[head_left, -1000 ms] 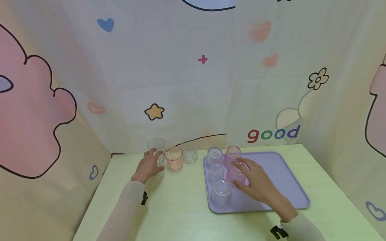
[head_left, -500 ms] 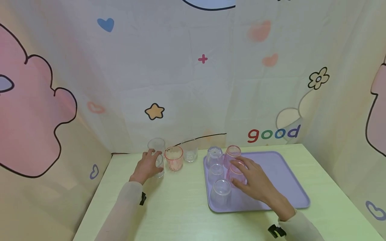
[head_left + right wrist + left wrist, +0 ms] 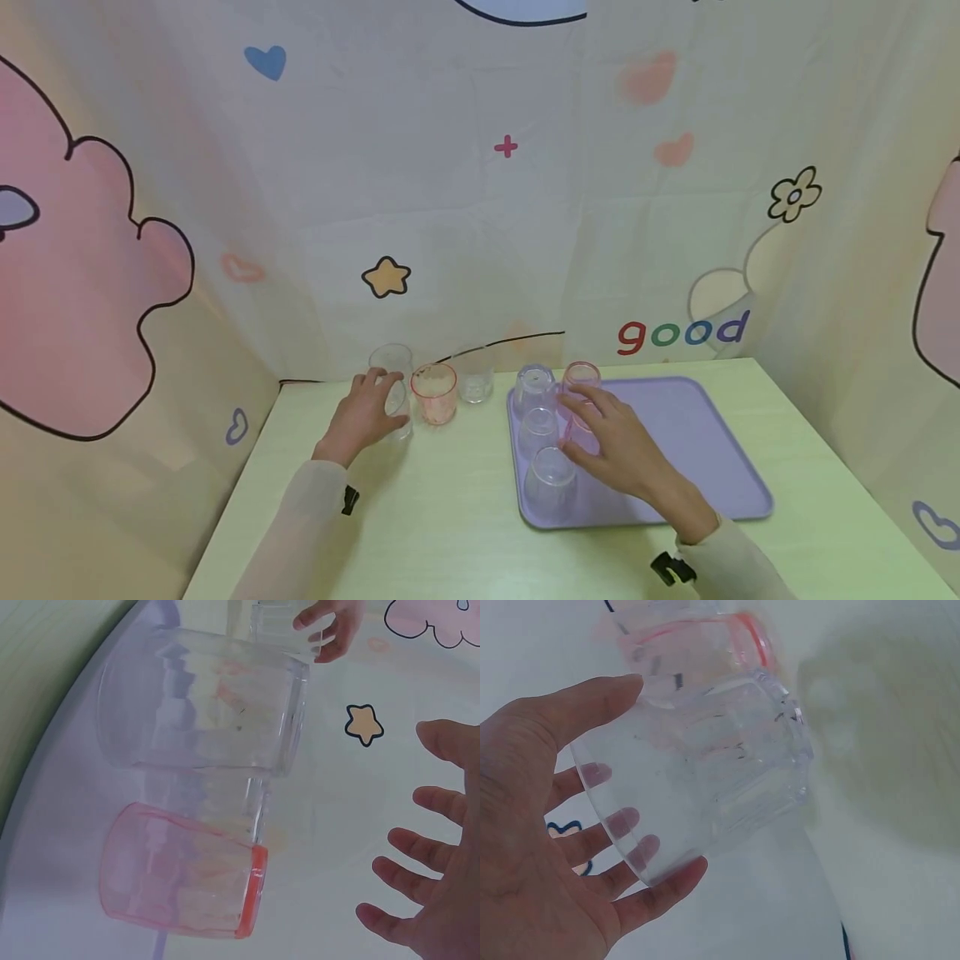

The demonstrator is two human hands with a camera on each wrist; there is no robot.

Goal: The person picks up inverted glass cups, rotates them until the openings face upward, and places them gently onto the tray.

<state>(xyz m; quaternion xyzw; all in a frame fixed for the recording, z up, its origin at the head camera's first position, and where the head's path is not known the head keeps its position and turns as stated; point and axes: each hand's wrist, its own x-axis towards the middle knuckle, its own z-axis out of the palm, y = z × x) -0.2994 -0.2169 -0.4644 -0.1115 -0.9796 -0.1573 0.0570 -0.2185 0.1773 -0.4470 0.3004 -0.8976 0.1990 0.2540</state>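
Person's L hand grips upright clear glass, approx. table's 10 o'clock; R hand spread, holding nothing, by pink cup at tray's 9–10 o'clock. Step: prob. securing glass. Next move prob. needs firm grip, straight lift, avoiding red-rimmed cup at approx. 2 o'clock.

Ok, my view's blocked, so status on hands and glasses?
Left hand round a clear glass. Right hand holding nothing, over the tray. Pink glass close beside the clear one.
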